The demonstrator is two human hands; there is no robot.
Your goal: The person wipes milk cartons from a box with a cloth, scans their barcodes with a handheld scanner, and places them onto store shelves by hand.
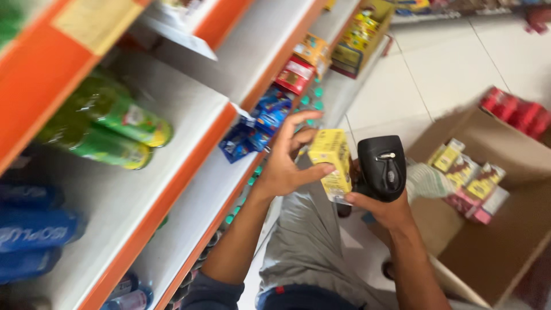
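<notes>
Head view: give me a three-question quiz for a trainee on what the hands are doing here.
1. True or false: the left hand holds the small yellow carton.
2. What does the right hand grip? A) a green bottle B) a black handheld barcode scanner C) a blue pouch
3. Fill in: the cardboard box on the floor to the right holds more small ____.

Key
1. True. Thumb and fingers pinch the carton from its left side.
2. B. The scanner sits directly to the right of the carton, close against it.
3. Cartons, packed near the box's far wall.
</notes>
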